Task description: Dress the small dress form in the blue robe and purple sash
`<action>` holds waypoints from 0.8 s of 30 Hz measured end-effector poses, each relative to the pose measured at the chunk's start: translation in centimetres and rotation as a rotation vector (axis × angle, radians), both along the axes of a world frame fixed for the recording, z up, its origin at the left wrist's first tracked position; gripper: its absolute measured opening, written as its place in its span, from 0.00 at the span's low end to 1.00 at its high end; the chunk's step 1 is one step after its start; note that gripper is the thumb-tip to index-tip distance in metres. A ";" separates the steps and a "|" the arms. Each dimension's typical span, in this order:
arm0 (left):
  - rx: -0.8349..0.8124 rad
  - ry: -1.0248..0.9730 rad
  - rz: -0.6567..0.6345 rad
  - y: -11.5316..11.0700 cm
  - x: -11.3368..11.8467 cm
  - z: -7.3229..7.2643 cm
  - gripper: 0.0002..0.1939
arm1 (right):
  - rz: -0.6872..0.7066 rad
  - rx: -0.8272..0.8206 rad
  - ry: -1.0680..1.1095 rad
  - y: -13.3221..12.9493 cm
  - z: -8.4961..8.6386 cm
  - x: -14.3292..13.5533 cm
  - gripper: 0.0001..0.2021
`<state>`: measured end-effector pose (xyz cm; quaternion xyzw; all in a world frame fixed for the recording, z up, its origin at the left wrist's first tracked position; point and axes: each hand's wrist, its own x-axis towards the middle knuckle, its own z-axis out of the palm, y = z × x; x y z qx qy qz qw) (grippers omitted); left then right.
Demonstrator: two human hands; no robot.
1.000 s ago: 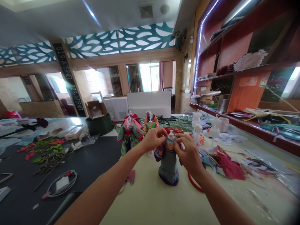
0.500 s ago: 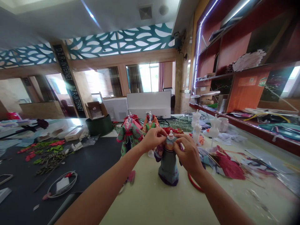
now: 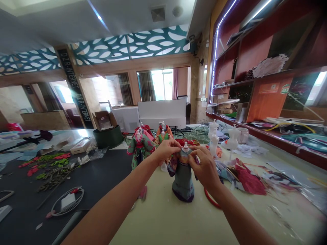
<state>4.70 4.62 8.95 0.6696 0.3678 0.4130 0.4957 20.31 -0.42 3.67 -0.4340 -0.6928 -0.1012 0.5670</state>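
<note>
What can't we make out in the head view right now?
All in the head view:
Gray dress: neckline partly covered by the left hand and right hand.
Red ring: partly hidden behind the right forearm.
White box: cut off by the left edge.
Shelf sticker: lettering too small and blurred.

Looks like a small craft wkshp, prob. doll-costume work, in an office-type rm. Why: mini mannequins (image 3: pixel 183 185) in fabric robes on the desk (image 3: pixel 163 224), bare white forms (image 3: pixel 214 146) nearby, cloth scraps (image 3: pixel 250 178) piled at rt. Office side: back of a white monitor (image 3: pixel 161 110), cables (image 3: pixel 201 127), "DZR·INTERNET" sign (image 3: pixel 74 85) on pillar, lg. red shelving (image 3: pixel 263 102) w/ misc. supplies.
</note>
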 end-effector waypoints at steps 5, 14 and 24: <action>-0.005 0.005 0.011 -0.2 0.1 0.2 0.06 | -0.004 -0.001 -0.008 0.0 -0.1 0.0 0.06; -0.131 -0.075 0.010 -0.3 0.2 -0.1 0.08 | -0.006 0.005 -0.007 0.1 -0.1 -0.1 0.06; -0.165 -0.207 -0.012 -0.6 -0.1 -1.1 0.16 | -0.019 0.013 -0.015 0.2 -0.2 -0.2 0.06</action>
